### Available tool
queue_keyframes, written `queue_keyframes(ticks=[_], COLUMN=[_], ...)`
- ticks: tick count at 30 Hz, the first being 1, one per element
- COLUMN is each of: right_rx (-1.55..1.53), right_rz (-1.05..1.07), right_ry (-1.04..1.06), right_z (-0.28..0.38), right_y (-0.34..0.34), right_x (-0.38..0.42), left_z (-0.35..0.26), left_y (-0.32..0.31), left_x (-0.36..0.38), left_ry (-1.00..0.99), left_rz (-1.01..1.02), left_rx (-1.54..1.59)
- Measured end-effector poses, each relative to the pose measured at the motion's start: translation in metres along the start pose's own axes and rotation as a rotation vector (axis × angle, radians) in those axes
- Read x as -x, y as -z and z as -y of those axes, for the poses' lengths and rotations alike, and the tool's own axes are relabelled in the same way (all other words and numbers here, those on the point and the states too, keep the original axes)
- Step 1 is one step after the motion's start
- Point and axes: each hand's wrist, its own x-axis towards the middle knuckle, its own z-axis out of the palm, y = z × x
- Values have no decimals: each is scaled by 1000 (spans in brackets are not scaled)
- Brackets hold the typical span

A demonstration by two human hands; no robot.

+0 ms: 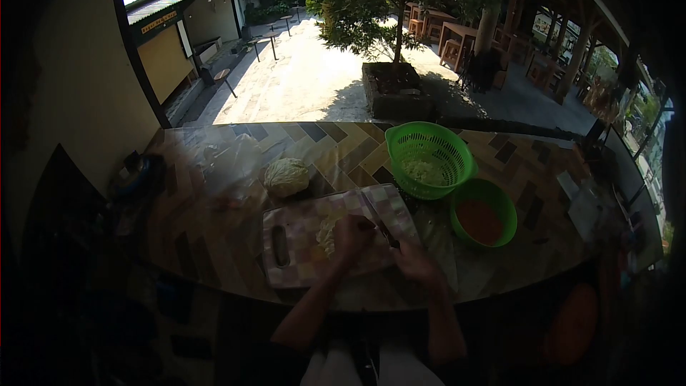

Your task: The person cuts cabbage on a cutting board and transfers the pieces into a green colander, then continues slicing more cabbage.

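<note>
A checked cutting board (296, 271) lies on the herringbone-patterned table. Pale chopped cabbage (326, 234) rests on it beside my left hand (353, 237), whose fingers are curled; whatever they hold is too dark to make out. My right hand (416, 263) is closed round the dark handle of a knife (382, 223), its blade pointing up and left over the board. Behind the board sits a cabbage head (286, 176). Cut pale pieces lie in a green colander (400, 144) at the board's back right.
A green bowl (506, 207) with an orange-red content stands right of the colander. A clear plastic bag (232, 157) lies at the back left, and pale packets (586, 207) are at the far right. Beyond the table stands a tree in a planter (396, 105).
</note>
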Motion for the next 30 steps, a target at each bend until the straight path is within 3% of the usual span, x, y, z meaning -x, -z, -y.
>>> queue_keyframes(ticks=[1,4,7,14,20,23,26,30], right_rx=[-20,71,117,30,91,157,-145,-358], right_rz=[53,-283,-279,-92,-309,-245,-271,-283], right_ry=[-77,98,-51,110,41,26,239,163], right_z=[13,-20,-17,-26,-18,-15,-29,-27], right_y=[3,-49,-64,-22,-67,-61,-44,-38], right_x=[7,1,-8,-17,-1,-10,-12,8], left_z=[1,5,4,11,12,9,3,-16], left_y=[0,-1,-1,1,-2,-4,8,42], left_x=[1,1,0,-7,-3,4,2,8], left_ry=[-12,-48,-66,-60,-69,-36,-138,-347], left_rz=[-11,-45,-55,7,-47,-35,4,83], left_rx=[0,-14,-35,6,19,132,229,65])
